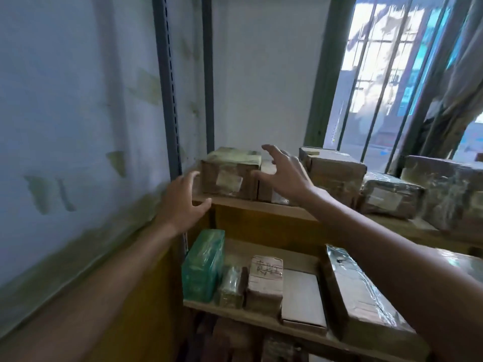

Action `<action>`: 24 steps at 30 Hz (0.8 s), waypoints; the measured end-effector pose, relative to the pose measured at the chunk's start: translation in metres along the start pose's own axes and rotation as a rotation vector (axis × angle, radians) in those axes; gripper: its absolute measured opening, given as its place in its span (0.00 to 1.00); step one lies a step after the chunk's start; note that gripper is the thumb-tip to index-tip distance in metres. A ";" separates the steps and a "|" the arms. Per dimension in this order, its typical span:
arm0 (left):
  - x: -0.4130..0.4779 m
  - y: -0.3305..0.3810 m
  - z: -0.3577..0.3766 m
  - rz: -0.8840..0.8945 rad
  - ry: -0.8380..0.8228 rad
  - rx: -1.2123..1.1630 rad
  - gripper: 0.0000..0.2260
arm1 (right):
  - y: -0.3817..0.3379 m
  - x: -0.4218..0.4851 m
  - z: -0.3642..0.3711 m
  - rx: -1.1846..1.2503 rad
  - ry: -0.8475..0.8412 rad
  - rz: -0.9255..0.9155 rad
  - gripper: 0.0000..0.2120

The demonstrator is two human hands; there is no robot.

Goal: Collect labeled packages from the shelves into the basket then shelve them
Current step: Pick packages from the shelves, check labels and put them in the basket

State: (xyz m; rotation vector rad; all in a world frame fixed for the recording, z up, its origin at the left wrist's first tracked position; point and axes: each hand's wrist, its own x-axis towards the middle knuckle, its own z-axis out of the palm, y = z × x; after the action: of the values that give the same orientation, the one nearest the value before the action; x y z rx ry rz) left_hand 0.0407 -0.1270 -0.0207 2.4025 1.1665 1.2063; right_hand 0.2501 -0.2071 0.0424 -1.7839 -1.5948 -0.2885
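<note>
Left hand (183, 202) and right hand (285, 173), fingers spread and holding nothing, flank a labeled box (230, 176) at the left end of the upper shelf (261, 206) — whether they touch it cannot be told. Other packages (337, 168) stand to its right; the lower shelf (235, 313) carries a green pack (203, 267).

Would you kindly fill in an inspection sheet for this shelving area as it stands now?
Surface: wooden upper shelf and lower shelf, both loaded with packages.
Job's things: brown labelled box at the upper shelf's left end, taped packages to its right.
Clutter: green wrapped package on the lower shelf's left end.
Grips: left hand open at the box's left side, right hand open at its right; neither holds it.
Cables: nothing seen.
Surroundings: white wall left, barred window right.
</note>
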 end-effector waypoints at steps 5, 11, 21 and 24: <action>0.045 -0.045 0.017 -0.036 -0.050 -0.034 0.29 | 0.008 0.044 0.043 -0.267 -0.199 0.013 0.27; 0.074 -0.081 0.035 0.083 -0.202 -0.176 0.30 | 0.004 0.072 0.070 -0.244 -0.171 -0.012 0.17; 0.125 -0.081 0.019 0.229 -0.138 -0.553 0.39 | -0.038 0.117 0.004 0.235 0.042 0.166 0.08; 0.140 -0.064 0.014 0.157 0.011 -0.667 0.27 | -0.046 0.109 -0.010 0.410 -0.007 0.226 0.23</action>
State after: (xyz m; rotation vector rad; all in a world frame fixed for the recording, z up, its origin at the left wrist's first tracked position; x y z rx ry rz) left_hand 0.0649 0.0201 0.0203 1.9901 0.4623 1.3783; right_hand 0.2328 -0.1299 0.1304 -1.6194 -1.3253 0.1432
